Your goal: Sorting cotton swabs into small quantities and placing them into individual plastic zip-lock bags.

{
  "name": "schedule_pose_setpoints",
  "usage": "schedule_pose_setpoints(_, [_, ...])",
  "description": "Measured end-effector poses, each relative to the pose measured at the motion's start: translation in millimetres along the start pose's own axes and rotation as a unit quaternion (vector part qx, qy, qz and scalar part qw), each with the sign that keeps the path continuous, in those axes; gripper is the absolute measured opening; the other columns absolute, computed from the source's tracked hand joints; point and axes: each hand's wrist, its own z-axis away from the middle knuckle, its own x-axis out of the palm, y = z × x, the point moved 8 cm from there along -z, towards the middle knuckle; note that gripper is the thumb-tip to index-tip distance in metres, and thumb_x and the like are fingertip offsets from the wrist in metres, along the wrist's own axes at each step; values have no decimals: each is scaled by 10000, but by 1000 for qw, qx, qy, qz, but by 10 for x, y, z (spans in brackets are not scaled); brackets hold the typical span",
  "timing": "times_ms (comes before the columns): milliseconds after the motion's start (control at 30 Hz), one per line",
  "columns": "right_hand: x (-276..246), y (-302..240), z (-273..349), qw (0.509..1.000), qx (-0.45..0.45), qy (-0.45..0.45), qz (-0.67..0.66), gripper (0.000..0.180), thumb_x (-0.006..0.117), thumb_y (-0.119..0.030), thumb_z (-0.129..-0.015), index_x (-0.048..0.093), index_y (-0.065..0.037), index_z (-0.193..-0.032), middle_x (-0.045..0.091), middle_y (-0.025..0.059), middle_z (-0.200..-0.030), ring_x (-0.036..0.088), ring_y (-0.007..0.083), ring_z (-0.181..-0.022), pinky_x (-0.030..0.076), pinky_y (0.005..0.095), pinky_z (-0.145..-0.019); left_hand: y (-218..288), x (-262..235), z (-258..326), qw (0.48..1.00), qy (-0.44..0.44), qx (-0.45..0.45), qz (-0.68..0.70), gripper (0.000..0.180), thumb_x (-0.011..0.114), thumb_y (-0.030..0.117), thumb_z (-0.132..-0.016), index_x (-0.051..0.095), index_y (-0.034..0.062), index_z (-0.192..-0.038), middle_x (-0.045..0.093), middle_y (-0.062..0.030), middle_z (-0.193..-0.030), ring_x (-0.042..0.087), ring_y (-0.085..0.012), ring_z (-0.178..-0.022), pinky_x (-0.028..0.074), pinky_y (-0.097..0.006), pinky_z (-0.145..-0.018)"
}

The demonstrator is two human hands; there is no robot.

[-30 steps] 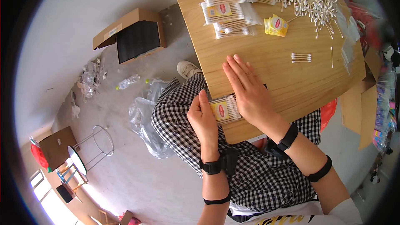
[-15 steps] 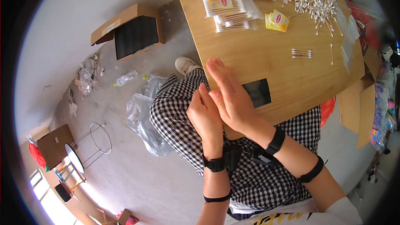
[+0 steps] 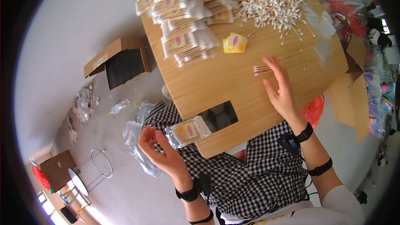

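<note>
Swab packet (image 3: 196, 129), yellow label (image 3: 181, 133) with red oval (image 3: 190, 131), left fingers (image 3: 146, 136) and right fingers (image 3: 282, 73) apart

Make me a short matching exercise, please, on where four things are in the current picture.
Column one
1. Loose swab heap
2. Yellow cards
3. Right hand
4. Left hand

Column two
A. Over the table, close to a few lined-up swabs
B. Beyond the table's left edge, beside the single swab packet
C. At the far end, right of the piled packets
D. Overlapping in a small group, nearer the person than the heap

Pairs: 1-C, 2-D, 3-A, 4-B
</note>
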Motion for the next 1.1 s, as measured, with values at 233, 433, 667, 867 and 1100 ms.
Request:
schedule_pose_setpoints(233, [-170, 67, -25, 991, -75, -65, 91, 337, 672, -17, -813, 616, -57, -1142, 640, 108, -1106, 572, 319, -1081, 432, 429, -956, 1247, 1326, 657, 914, -300, 273, -2, 416, 690, -38, -769, 603, 6, -1173, 596, -144, -1173, 565, -335, -1034, 469, -408, -871])
schedule_pose_setpoints(433, [-850, 378, -95, 983, -17, 87, 163, 292, 718, -83, -792, 632, -79, -1072, 641, 86, -996, 591, 298, -969, 458, 415, -849, 1195, 1903, 797, 897, -312, 313, -7, 363, 716, 21, -763, 647, 33, -1119, 596, -124, -1122, 556, -321, -1017, 460, -416, -888])
schedule_pose_setpoints(667, [-1186, 1322, -406, 980, 76, -23, 185, 280, 720, -68, -775, 581, -57, -1017, 610, 124, -954, 582, 319, -954, 475, 384, -802, 1171, 1927, 834, 901, -306, 307, 6, 245, 741, 24, -742, 697, 42, -982, 615, -82, -976, 561, -284, -934, 469, -394, -827])
schedule_pose_setpoints(867, [-1378, 1162, -1172, 960, -89, 156, 215, 263, 759, -85, -734, 621, -40, -953, 638, 126, -962, 590, 325, -896, 461, 428, -808, 1222, 1949, 851, 904, -302, 304, 13, 223, 745, 23, -740, 700, 47, -956, 616, -80, -960, 563, -283, -919, 472, -390, -805])
schedule_pose_setpoints(1100, [-1118, 1220, -994, 978, -20, 62, 199, 158, 711, -34, -771, 649, -24, -916, 626, 115, -854, 581, 326, -853, 462, 412, -763, 1193, 1911, 824, 903, -301, 307, 17, 190, 762, 27, -722, 706, 59, -900, 618, -64, -899, 564, -274, -875, 470, -384, -774])
